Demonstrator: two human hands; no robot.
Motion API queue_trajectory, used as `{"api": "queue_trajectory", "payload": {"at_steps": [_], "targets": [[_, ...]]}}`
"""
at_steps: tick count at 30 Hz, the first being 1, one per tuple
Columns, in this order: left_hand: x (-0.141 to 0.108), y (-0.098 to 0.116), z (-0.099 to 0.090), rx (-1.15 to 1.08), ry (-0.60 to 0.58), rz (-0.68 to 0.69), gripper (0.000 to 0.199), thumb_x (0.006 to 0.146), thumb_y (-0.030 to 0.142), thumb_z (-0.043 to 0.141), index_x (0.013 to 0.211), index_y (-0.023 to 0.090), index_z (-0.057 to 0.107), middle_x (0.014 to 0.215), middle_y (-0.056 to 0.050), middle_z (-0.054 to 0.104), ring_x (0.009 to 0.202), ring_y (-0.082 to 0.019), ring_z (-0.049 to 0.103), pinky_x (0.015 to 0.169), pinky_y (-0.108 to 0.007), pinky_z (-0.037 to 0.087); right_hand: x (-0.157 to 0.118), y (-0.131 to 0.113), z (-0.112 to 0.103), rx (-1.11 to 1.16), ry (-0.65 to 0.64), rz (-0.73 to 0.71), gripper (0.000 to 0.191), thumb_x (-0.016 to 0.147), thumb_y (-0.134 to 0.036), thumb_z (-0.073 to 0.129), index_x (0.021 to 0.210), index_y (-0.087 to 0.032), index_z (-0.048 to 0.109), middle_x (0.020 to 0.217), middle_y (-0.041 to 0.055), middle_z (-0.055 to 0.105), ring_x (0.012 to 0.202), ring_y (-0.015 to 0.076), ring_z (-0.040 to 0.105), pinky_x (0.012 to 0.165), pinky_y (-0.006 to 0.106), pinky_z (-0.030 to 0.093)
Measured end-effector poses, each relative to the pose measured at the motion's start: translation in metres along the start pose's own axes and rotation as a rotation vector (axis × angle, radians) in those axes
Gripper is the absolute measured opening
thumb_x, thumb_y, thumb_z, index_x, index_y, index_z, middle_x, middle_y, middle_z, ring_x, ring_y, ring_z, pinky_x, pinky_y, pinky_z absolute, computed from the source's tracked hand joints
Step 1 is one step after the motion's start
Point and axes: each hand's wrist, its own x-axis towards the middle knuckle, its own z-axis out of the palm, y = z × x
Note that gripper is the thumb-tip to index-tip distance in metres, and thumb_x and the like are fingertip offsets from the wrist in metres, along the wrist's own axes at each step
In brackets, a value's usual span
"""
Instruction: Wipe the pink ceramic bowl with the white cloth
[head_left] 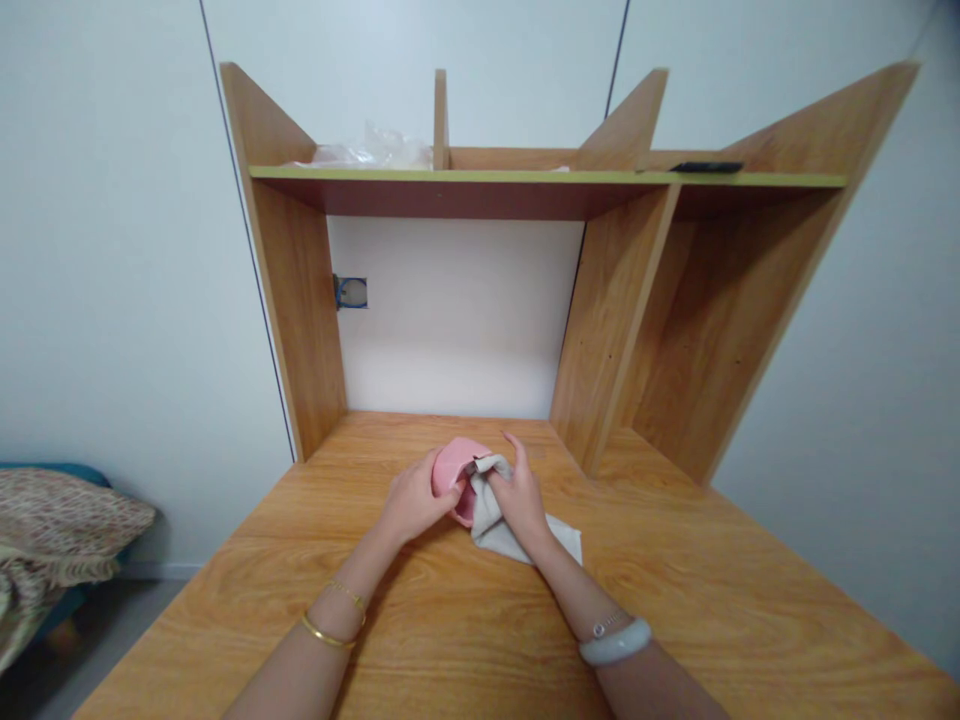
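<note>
A pink, hollow, cup-like container (457, 462) lies tilted over the desk, its opening turned toward me and to the right. My left hand (418, 500) is wrapped around its left side, with the thumb at the rim. My right hand (519, 497) grips a light grey cloth (495, 530) by the opening, and part of the cloth reaches the rim. The rest of the cloth hangs down and spreads on the desk under my right wrist. My right index finger sticks up, apart from the cloth. The container's inside is mostly hidden by the cloth and fingers.
The wooden desk (450, 630) carries a hutch with upright panels (607, 330) behind my hands. On its shelf (480, 178) lie a clear plastic bag (375, 150) and a dark flat object (705, 167). An uncovered wall box (351, 292) shows wires. A patterned blanket (67, 520) is at left.
</note>
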Motion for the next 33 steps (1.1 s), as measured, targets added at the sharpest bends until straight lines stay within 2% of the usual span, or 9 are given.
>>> {"api": "queue_trajectory", "payload": {"at_steps": [4,8,11,14,17,21,27,29,33], "targets": [[0.003,-0.006,0.006,-0.205,0.041,-0.008,0.061,0.079,0.04,0.05,0.131,0.016,0.033,0.124,-0.012,0.051,0.108,-0.023,0.052,0.089,-0.035,0.042,0.0,0.002,0.004,0.092,0.05,0.002,0.056,0.069,-0.026,0.049,0.124,-0.02,0.04,0.089,0.0043,0.064,0.073,0.0184,0.059,0.066,0.029,0.045],[0.003,-0.006,0.014,-0.361,0.058,0.028,0.07,0.077,0.045,0.054,0.134,0.016,0.025,0.127,-0.014,0.047,0.107,-0.021,0.052,0.088,-0.033,0.042,0.002,0.006,0.007,0.195,0.12,0.026,0.052,0.071,-0.03,0.048,0.121,-0.017,0.041,0.107,0.0095,0.059,0.091,0.0196,0.058,0.078,0.032,0.045],[0.0,-0.002,0.019,-0.398,0.031,0.06,0.07,0.075,0.044,0.058,0.132,0.016,0.027,0.123,-0.013,0.05,0.099,-0.02,0.055,0.087,-0.034,0.043,0.005,0.012,0.009,0.297,0.155,0.016,0.048,0.071,-0.032,0.048,0.117,-0.017,0.042,0.113,0.0103,0.056,0.099,0.0187,0.055,0.085,0.033,0.042],[-0.002,0.002,0.02,-0.418,0.01,0.053,0.058,0.076,0.044,0.055,0.124,0.016,0.037,0.111,-0.01,0.058,0.09,-0.017,0.058,0.081,-0.031,0.046,0.008,0.018,0.011,0.347,0.152,0.009,0.047,0.071,-0.032,0.05,0.115,-0.018,0.041,0.114,0.0098,0.055,0.101,0.018,0.054,0.086,0.033,0.042],[-0.002,0.002,0.018,-0.3,0.041,0.008,0.056,0.073,0.046,0.057,0.118,0.016,0.043,0.098,-0.007,0.062,0.083,-0.018,0.06,0.075,-0.03,0.047,0.01,0.02,0.013,0.332,0.115,0.058,0.052,0.065,-0.032,0.055,0.114,-0.018,0.041,0.111,0.0098,0.057,0.095,0.0191,0.057,0.081,0.033,0.045],[-0.002,0.002,0.011,-0.026,0.049,-0.058,0.064,0.069,0.048,0.058,0.123,0.017,0.042,0.087,-0.005,0.065,0.079,-0.022,0.061,0.072,-0.032,0.046,0.012,0.019,0.016,0.266,0.072,0.128,0.056,0.058,-0.029,0.058,0.111,-0.016,0.043,0.097,0.0091,0.062,0.085,0.0209,0.06,0.072,0.032,0.048],[-0.002,0.007,0.001,0.158,0.051,-0.056,0.062,0.068,0.044,0.057,0.123,0.02,0.043,0.106,-0.008,0.062,0.094,-0.026,0.058,0.081,-0.034,0.042,0.01,0.015,0.013,0.143,0.071,0.077,0.061,0.059,-0.027,0.057,0.117,-0.016,0.042,0.077,0.0027,0.063,0.068,0.0195,0.06,0.061,0.029,0.046],[-0.001,0.008,-0.001,0.177,0.023,-0.046,0.056,0.069,0.041,0.057,0.12,0.021,0.046,0.108,-0.008,0.062,0.096,-0.026,0.057,0.081,-0.033,0.041,0.009,0.013,0.01,0.079,0.05,0.063,0.065,0.059,-0.027,0.058,0.121,-0.016,0.041,0.07,0.0004,0.062,0.062,0.0189,0.059,0.057,0.028,0.044],[0.001,0.005,-0.003,0.186,-0.007,0.06,0.047,0.068,0.037,0.056,0.111,0.018,0.052,0.104,-0.01,0.063,0.096,-0.026,0.056,0.09,-0.039,0.033,0.006,0.008,0.003,-0.088,-0.019,0.018,0.065,0.063,-0.027,0.057,0.125,-0.017,0.04,0.06,-0.002,0.058,0.055,0.0182,0.056,0.053,0.026,0.04]]}}
